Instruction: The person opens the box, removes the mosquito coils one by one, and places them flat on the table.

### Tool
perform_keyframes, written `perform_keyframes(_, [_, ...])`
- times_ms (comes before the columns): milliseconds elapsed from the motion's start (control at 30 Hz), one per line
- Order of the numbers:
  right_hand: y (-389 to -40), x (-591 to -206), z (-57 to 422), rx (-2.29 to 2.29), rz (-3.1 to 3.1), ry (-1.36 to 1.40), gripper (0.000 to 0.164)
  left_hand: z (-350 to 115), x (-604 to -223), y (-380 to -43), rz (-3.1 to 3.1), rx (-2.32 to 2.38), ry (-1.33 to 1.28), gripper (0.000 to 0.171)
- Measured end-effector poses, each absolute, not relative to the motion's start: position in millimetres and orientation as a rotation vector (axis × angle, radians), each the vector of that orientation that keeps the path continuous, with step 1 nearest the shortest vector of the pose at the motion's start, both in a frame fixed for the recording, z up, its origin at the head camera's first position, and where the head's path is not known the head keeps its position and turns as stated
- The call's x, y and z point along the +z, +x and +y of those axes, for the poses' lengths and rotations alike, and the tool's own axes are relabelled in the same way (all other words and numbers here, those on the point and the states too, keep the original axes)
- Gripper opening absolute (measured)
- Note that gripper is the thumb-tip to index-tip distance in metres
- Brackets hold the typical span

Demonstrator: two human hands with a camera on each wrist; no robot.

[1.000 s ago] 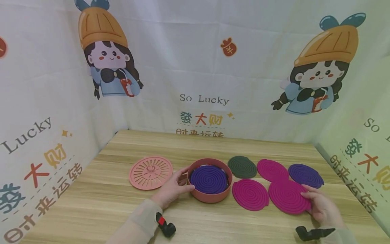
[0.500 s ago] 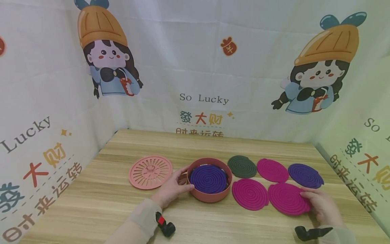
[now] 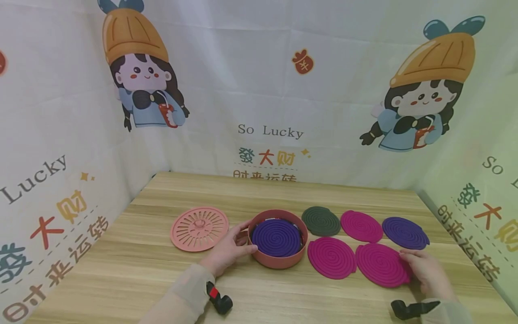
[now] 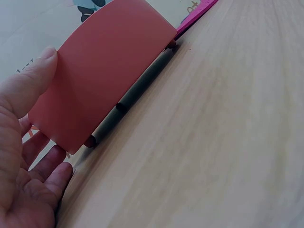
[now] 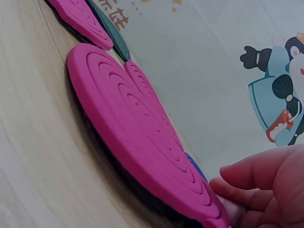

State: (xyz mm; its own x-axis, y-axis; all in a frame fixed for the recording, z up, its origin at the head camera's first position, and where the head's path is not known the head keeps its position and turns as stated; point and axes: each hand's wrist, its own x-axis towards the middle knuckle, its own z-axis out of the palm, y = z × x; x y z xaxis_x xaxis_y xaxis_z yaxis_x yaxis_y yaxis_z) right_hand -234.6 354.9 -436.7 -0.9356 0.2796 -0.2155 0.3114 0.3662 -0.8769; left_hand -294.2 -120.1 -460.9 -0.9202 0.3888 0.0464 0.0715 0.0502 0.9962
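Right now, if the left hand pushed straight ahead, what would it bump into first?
The reddish bowl: the left hand is touching its side. Past it, the green mat looks roughly in line, though exact direction and depth are hard to judge.

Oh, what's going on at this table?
A person's left hand holds the side of a reddish round container with a coiled blue-purple disc inside. Their right hand is at the edge of a magenta disc; I can't tell whether it grips it. A green disc, another blue-purple disc and two more magenta discs lie nearby. The slotted pink lid lies off the container, to its left.
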Motion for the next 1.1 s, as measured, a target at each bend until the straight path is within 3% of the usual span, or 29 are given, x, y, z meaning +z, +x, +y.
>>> perform_keyframes(767, [-231,-423,362,-1.83,2.475,0.493,0.052,-122,-461,-296,2.074,1.963,0.483,0.08])
perform_keyframes(933, [-230,-404,345,-1.883,2.444,0.341,0.055,-122,-463,-296,2.095,1.949,0.464,0.082])
perform_keyframes(1100, [-242,-388,304,-1.995,2.423,0.239,0.047,-121,-464,-297,2.091,1.955,0.468,0.082])
